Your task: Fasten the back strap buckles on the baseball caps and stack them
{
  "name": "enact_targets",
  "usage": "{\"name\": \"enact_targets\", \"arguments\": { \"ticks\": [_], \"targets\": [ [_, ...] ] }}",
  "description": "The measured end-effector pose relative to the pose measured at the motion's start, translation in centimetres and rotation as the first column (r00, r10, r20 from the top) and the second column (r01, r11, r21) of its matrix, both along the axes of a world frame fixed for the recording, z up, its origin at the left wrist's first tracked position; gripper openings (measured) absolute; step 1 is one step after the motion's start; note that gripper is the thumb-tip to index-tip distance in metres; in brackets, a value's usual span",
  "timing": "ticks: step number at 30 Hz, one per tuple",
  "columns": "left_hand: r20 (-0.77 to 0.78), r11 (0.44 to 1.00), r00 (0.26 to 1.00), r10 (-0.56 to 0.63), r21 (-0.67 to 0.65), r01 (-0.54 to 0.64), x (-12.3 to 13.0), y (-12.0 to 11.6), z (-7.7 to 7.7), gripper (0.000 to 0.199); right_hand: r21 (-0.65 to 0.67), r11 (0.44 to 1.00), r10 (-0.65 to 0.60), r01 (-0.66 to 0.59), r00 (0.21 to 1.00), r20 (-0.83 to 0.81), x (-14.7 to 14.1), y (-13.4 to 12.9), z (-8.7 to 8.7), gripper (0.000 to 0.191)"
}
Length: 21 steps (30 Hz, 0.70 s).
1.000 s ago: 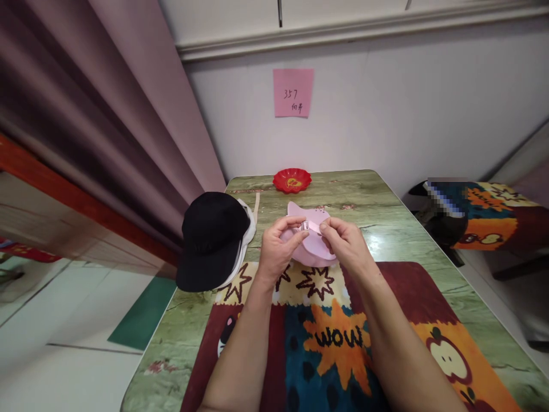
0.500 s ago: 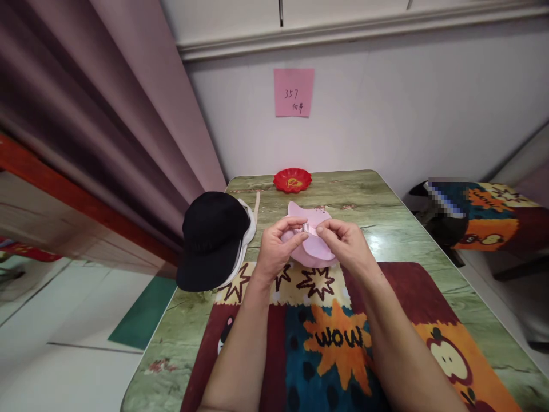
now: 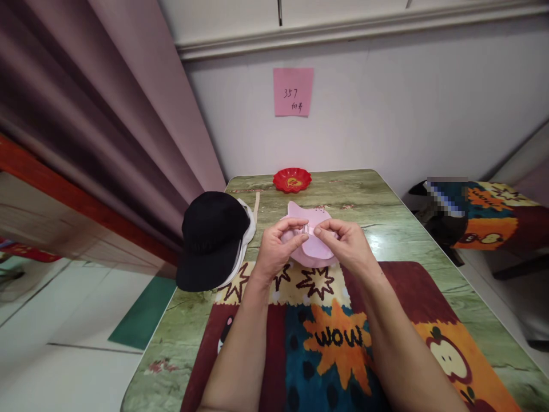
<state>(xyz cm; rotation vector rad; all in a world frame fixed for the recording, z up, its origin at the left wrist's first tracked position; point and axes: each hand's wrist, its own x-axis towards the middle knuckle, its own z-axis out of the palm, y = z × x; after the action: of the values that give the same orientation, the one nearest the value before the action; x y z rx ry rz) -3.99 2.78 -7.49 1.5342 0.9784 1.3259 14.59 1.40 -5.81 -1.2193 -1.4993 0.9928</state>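
My left hand [image 3: 281,243] pinches a small rectangular metal piece, like a buckle [image 3: 306,229], between thumb and fingertips. Close beside it on the right, my right hand [image 3: 341,240] has thumb and forefinger pressed together. Whatever they hold is too small or hidden to name. Both hands hover over a pale pink bowl-like dish [image 3: 317,249] with pointed ears, partly covered by the fingers. Just below the dish lies a colourful mat [image 3: 295,326] with "WOW" lettering, and my forearms cross above it.
A black cap [image 3: 212,237] rests on a pale one at the table's left edge. Farther back on the marbled table [image 3: 249,183] stands a red scalloped dish [image 3: 292,180]. A pink note [image 3: 293,92] is on the wall; a curtain [image 3: 141,86] hangs at left.
My right fingertips have drawn back very slightly from the metal piece, and its angle has shifted a little. The caps and dishes stay where they were.
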Motion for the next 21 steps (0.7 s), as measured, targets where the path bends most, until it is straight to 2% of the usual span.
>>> {"name": "enact_targets", "arguments": {
  "ticks": [7,16,21],
  "targets": [
    [-0.027,1.0,0.999,-0.021,0.018,0.022,-0.27,-0.01,0.17,0.028,0.011,1.0,-0.004,0.004,0.999,0.044,0.1,0.02,-0.03,0.028],
    [-0.035,0.999,0.999,-0.037,0.036,0.038,-0.27,-0.07,0.27,0.026,-0.01,1.0,-0.014,0.014,1.0,0.009,-0.09,0.11,-0.18,0.03],
    [-0.052,0.998,0.999,-0.005,0.059,0.008,-0.19,-0.05,0.23,0.027,-0.034,0.999,-0.008,0.008,1.0,-0.024,-0.2,0.1,-0.15,0.031]
  ]
}}
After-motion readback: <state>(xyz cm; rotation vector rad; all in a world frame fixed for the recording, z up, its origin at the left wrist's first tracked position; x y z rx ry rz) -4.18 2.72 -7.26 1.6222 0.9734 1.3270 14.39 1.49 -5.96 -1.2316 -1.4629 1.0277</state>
